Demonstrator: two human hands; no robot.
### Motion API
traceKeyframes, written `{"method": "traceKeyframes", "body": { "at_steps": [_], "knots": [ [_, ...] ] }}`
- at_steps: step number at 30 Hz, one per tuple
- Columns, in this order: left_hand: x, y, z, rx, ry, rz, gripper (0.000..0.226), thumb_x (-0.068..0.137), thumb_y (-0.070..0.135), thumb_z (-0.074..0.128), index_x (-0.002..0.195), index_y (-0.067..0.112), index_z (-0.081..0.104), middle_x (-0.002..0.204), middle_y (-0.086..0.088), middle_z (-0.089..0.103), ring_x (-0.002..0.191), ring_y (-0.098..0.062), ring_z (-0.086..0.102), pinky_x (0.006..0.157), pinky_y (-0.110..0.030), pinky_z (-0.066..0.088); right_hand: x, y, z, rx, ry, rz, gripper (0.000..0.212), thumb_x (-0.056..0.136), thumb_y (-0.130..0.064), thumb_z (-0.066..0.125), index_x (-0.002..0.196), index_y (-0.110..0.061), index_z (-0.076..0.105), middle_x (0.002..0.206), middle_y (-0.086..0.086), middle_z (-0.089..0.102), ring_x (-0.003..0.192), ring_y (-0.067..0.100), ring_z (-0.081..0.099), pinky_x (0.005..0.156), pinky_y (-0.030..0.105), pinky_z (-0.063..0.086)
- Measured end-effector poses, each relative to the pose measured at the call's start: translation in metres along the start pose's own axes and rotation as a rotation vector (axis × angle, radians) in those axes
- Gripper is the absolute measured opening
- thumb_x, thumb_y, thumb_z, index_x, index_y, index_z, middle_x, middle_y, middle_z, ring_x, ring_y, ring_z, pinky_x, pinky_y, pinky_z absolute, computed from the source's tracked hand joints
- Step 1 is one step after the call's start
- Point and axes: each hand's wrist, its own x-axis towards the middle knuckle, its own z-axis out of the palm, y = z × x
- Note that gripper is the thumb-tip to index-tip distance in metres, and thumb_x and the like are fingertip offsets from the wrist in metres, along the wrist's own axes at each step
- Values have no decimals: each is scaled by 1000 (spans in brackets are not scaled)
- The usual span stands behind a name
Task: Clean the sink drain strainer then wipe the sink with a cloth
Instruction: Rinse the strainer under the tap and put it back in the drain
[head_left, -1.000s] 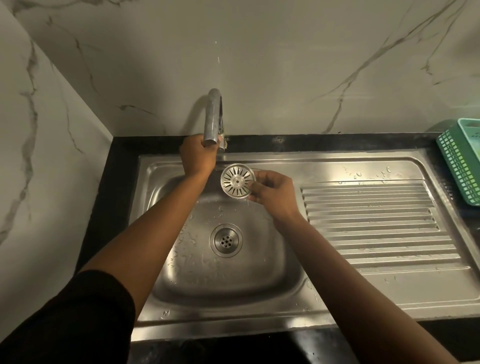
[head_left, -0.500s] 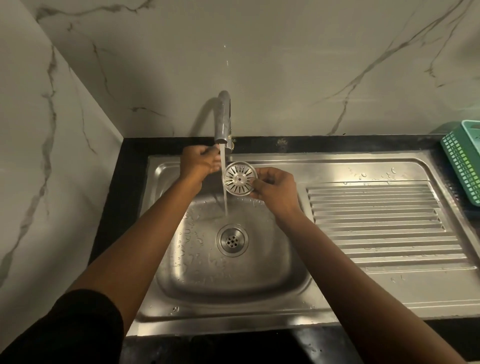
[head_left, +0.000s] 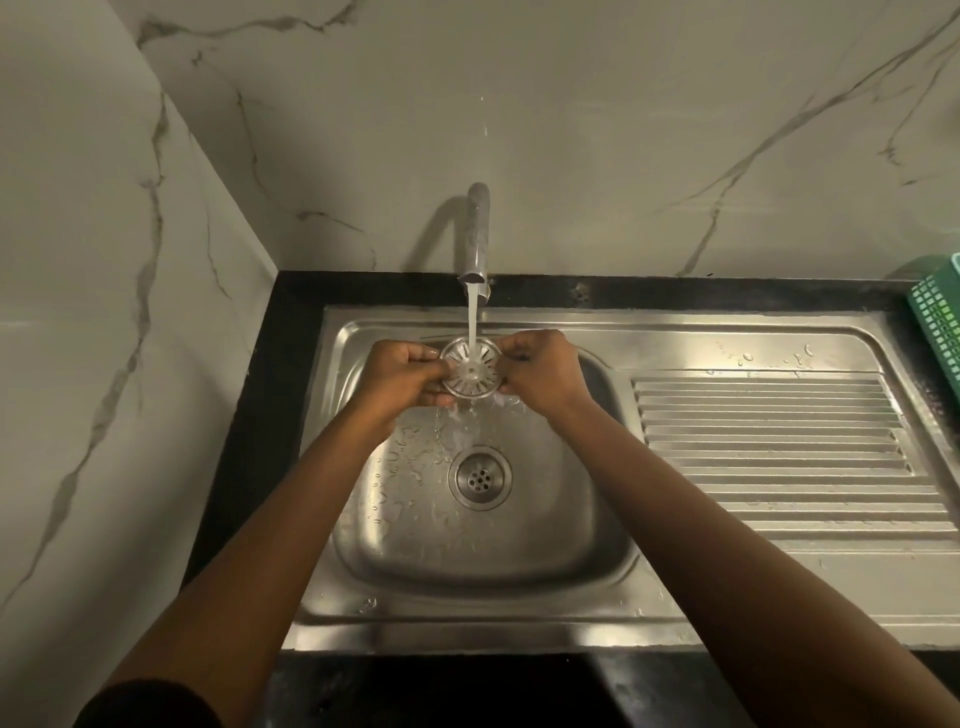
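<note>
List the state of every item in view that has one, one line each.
Tap: running, with its stream landing on the strainer.
Drain strainer: out of the drain, held under the water.
Left hand: gripping the strainer's left edge.
Right hand: gripping its right edge.
Sink drain: uncovered, strainer removed.
Sink: basin wet, not filled.
Green basket: on the counter; contents cannot be seen.

we can read no text, label, brand, number or sign on any surface we see in this view.
</note>
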Motion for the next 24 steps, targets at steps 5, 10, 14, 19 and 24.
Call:
{"method": "traceKeyframes", "body": {
  "at_steps": [5,10,14,19,24],
  "knots": [
    [-17,8,-16,4,113,110,14,86,8,85,95,4,76,85,-14,82,71,-30,81,61,-34,67,10,-15,12,-18,-66,-32,6,89,1,73,91,-3,77,86,11,79,80,26,78,76,43,66],
    [-30,0,-19,-83,113,137,16,86,9,84,101,8,79,90,-15,83,75,-25,82,68,-32,67,15,-33,12,-57,-51,-157,16,88,-6,79,102,-13,81,82,-13,76,71,-8,70,65,11,55],
    [-29,-4,-3,-159,76,106,15,93,6,77,108,4,80,94,-17,83,82,-29,82,70,-31,66,9,-40,0,-140,21,-248,14,85,-6,80,94,-17,83,78,-15,75,72,-10,70,66,-1,48],
    [-20,5,27,-185,65,106,13,102,9,67,97,7,79,88,-13,82,84,-34,82,67,-32,66,11,-47,-27,-273,83,-292,16,86,-4,76,92,-16,84,88,-7,80,77,3,73,66,0,48],
    [-9,16,45,-128,38,134,17,105,12,62,104,4,77,92,-23,78,82,-32,79,71,-38,68,17,-36,-54,-236,128,-188,20,82,-4,78,99,-14,83,79,-13,73,65,-10,66,57,-3,44]
  ]
}}
